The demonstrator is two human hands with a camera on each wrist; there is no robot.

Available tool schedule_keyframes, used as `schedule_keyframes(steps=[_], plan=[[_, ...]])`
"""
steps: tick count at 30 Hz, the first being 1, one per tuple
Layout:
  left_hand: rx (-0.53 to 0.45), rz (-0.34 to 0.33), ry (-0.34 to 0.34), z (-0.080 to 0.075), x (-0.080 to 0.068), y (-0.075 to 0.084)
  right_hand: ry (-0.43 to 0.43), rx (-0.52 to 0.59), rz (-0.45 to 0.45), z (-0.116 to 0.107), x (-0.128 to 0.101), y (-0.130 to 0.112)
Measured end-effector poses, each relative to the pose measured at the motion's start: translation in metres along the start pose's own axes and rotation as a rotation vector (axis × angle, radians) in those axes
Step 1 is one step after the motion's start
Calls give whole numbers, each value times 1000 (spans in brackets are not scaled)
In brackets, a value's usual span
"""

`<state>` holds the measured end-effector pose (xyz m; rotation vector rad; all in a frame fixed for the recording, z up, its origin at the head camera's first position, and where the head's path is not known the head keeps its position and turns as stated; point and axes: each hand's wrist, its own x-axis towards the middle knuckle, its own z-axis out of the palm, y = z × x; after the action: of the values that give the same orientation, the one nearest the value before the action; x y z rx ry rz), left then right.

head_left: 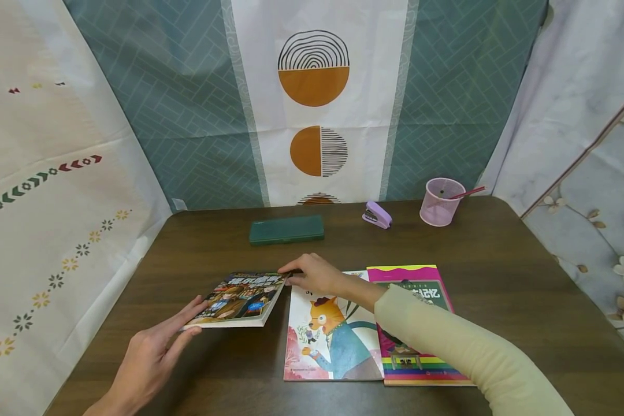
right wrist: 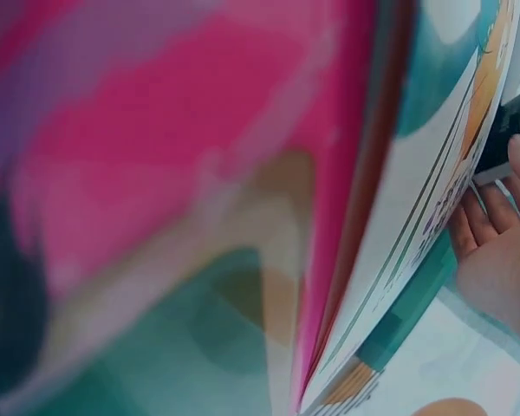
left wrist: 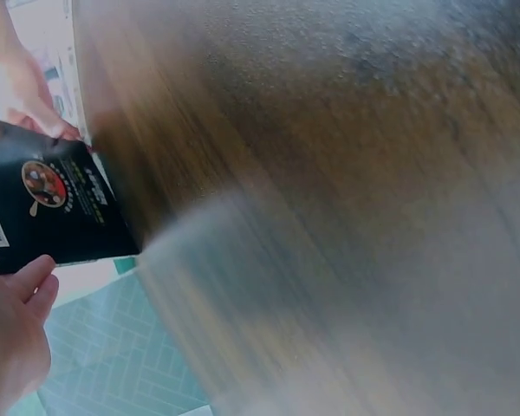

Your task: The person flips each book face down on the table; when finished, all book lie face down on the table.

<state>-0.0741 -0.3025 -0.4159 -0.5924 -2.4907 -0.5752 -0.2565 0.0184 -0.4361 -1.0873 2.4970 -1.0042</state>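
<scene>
Both hands hold a dark-covered book (head_left: 241,300), raised and tilted over the left part of the table. My left hand (head_left: 153,346) grips its near left edge, thumb low and fingers along the side. With its thumb and fingers my right hand (head_left: 317,274) pinches the far right corner. The book's black back cover (left wrist: 56,199) faces the left wrist camera. Under the right forearm lies a picture book (head_left: 333,346) with an orange fox on it. Beside that, partly hidden by the sleeve, is a pink book (head_left: 405,277) with a rainbow-striped bottom.
A green pencil case (head_left: 286,230) lies at the back of the brown table (head_left: 213,248). Right of it stand a purple stapler (head_left: 377,215) and a pink cup (head_left: 439,202) with a red pencil (head_left: 467,193) leaning in it. Patterned cloth (head_left: 317,144) hangs behind the table.
</scene>
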Motion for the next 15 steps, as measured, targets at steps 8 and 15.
schedule_keyframes(steps=[8, 15], plan=[[-47, 78, 82, -3, 3, -3, 101, 70, -40, 1, 4, -4], [-52, 95, 161, -4, 5, -3, 192, 133, -32, 0, 8, -9]])
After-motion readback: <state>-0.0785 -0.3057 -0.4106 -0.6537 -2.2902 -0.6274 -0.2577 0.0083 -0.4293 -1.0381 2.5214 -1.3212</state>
